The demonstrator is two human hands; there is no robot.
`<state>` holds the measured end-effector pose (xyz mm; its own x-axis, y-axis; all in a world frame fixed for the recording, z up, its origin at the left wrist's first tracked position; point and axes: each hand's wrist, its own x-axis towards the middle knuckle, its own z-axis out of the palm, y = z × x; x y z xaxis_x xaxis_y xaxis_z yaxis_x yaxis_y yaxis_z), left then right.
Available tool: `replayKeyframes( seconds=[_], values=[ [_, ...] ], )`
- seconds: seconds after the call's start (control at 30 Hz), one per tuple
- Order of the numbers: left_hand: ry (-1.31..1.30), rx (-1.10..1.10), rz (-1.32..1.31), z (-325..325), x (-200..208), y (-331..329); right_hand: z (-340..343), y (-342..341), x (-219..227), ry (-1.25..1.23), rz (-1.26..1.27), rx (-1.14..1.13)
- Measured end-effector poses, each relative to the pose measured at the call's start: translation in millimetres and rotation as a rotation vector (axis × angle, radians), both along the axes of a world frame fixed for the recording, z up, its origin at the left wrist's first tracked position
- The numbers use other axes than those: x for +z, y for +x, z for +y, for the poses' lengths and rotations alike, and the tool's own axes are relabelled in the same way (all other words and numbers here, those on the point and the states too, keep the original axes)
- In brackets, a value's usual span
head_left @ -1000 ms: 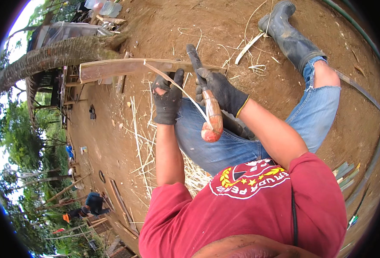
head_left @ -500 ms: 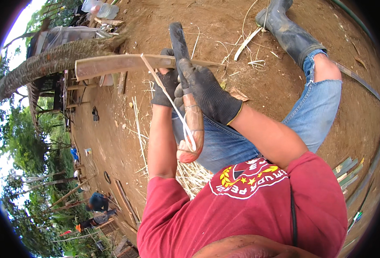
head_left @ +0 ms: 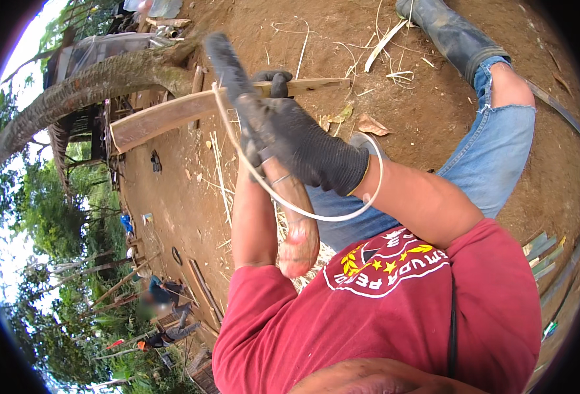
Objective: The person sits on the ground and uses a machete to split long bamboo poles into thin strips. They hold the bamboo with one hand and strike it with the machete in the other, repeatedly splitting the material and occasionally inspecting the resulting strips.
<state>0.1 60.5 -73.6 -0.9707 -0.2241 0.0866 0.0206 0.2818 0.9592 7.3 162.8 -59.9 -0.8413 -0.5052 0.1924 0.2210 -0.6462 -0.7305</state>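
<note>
In the head view, the knife (head_left: 227,65) has moved more to the left, and the pale sliver (head_left: 332,218) now bends into a wide loop — the splitting seems to advance. The right hand (head_left: 303,141) has its fingers closed around the knife; the left hand (head_left: 275,83), partly hidden, curls its fingers over the wooden strip (head_left: 158,122) — brownish, long, slightly curved, held above the ground (head_left: 428,118).
</note>
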Motion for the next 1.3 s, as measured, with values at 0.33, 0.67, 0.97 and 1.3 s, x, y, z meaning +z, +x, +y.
replayKeyframes(
  seconds=[0.33,0.67,0.97,1.3],
  values=[
    [0.004,-0.039,-0.081,-14.2,-8.5,4.5,6.7,-3.3,-2.9,-0.023,-0.302,0.374],
    [-0.029,-0.04,-0.064,-26.4,-22.5,-3.5,14.6,-10.5,-10.5,0.158,-0.317,0.257],
    [-0.2,-0.109,0.007,-21.6,-11.8,0.2,5.7,-0.3,-20.7,0.07,0.247,-0.034],
    [0.061,-0.119,-0.022,-31.6,-26.2,-3.1,10.3,-14.2,-24.9,0.242,0.551,-0.139]
  ],
)
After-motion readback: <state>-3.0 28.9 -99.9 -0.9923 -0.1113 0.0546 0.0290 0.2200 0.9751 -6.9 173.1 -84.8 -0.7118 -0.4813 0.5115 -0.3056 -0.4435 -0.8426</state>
